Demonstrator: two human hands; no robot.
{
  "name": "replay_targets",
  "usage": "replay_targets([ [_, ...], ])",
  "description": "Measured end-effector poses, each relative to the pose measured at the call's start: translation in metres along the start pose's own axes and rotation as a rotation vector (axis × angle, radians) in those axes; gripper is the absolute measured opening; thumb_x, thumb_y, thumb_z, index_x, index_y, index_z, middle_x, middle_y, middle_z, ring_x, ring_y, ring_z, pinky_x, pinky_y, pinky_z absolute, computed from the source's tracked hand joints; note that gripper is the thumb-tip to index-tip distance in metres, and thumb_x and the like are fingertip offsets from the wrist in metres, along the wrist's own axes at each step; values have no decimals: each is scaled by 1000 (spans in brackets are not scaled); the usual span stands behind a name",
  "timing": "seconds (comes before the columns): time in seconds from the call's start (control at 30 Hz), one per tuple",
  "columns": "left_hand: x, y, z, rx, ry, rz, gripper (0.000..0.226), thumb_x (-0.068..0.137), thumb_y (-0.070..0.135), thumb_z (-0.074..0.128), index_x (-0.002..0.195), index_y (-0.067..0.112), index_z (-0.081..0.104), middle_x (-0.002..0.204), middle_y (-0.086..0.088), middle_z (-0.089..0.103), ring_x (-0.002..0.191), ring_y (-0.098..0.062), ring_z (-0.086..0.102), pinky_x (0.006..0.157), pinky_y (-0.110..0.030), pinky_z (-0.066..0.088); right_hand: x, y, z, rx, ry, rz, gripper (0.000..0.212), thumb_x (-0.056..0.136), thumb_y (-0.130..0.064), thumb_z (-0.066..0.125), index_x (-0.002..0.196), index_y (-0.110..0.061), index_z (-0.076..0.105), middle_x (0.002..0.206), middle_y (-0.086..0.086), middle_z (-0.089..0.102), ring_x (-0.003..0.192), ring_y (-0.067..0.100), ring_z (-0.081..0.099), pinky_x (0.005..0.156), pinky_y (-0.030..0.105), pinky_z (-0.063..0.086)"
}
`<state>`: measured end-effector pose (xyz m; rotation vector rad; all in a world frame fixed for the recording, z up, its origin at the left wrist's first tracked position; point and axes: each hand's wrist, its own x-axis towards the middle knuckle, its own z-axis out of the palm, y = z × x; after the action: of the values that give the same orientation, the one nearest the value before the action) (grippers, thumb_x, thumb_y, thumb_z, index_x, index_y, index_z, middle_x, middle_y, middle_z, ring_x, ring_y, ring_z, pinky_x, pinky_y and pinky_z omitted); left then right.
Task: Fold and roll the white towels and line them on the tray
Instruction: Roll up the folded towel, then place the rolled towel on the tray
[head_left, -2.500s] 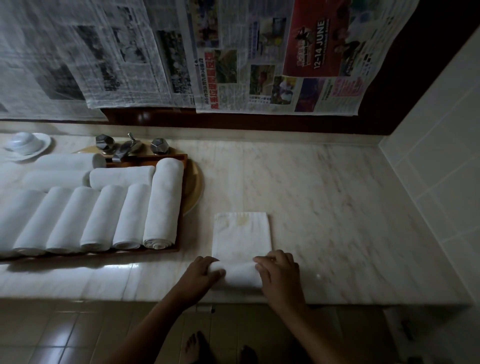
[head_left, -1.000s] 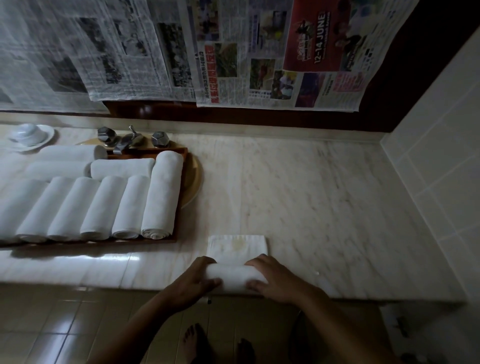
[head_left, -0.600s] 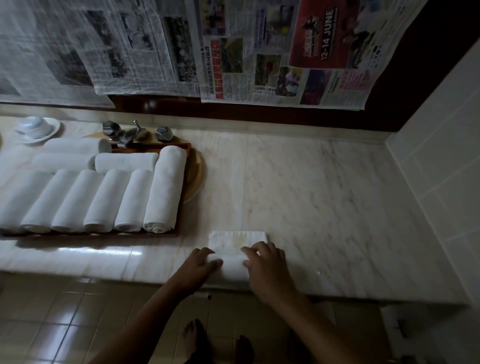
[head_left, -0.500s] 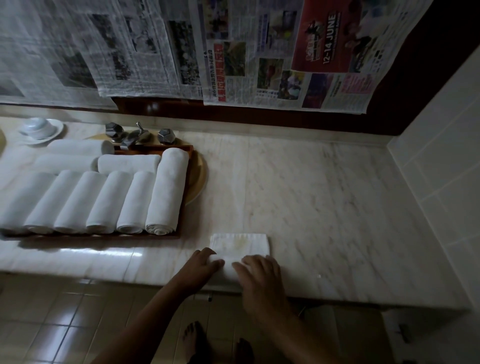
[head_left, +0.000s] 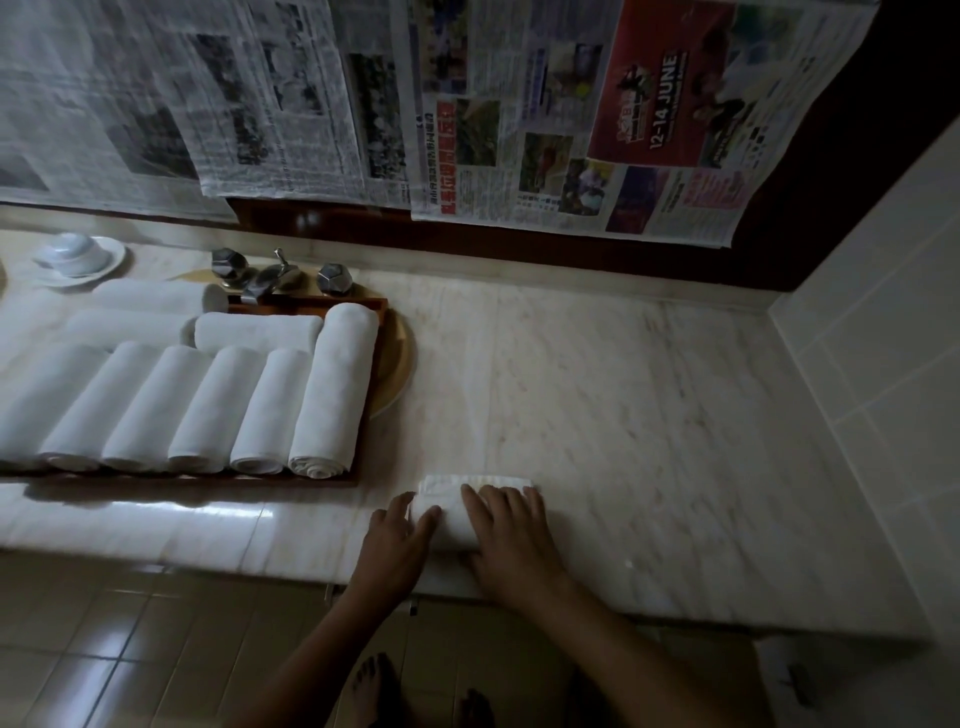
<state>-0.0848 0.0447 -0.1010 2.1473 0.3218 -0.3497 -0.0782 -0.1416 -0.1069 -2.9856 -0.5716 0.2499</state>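
At left, rolled towels (head_left: 208, 405) are shown lined on the wooden tray (head_left: 291, 304), more rolls lying crosswise behind. At lower centre, the left hand (head_left: 397, 545) is laid with straight fingers on the left end of the white towel (head_left: 452, 519), which is nearly rolled and lies near the front edge of the worktop (head_left: 649, 415); a short flap is left flat beyond it. The right hand (head_left: 511, 540) is pressed palm-down over the right part, nothing being gripped. Uneven pressure between the hands could be expected to skew or telescope the roll, and a slack finish would let it unwind when lifted to the tray.
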Motion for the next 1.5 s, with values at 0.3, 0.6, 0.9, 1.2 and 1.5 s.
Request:
replay_targets([
  [0.3,-16,-3,0,-459,-168,-216,47,100,50,56,126,10,59,101,-12,76,91,-29,74,81,-41,62,45,12,-41,116,-346,11,79,77,-65,67,137,-21,41,132,7,53,119,30,51,101,51,40],
  [0.6,-25,-10,16,-939,-235,-308,96,63,53,93,137,5,56,129,-26,64,109,-40,69,76,-40,60,-15,-8,-32,553,-345,120,67,75,-66,70,124,-26,50,119,-3,59,101,15,61,87,40,56],
  [0.9,-31,17,-6,-922,-364,34,68,75,21,83,134,4,53,125,-28,61,114,-45,63,85,-45,55,-38,6,-43,905,-229,161,141,46,-85,81,157,-48,3,153,-23,22,138,6,32,109,37,44],
  [1.2,-13,49,-45,-849,-267,207,43,83,16,75,113,-6,53,101,-18,57,97,-31,57,77,-39,50,-24,-13,-76,772,-27,37,82,73,-66,76,140,-45,33,126,-19,53,103,6,58,84,31,58],
  [1.5,-12,6,-110,-875,-18,-26,51,92,37,71,130,5,61,124,-17,70,117,-31,67,103,-44,52,11,-40,-84,663,-5,35,80,76,-79,63,140,-42,32,130,-19,48,110,4,55,90,28,53],
])
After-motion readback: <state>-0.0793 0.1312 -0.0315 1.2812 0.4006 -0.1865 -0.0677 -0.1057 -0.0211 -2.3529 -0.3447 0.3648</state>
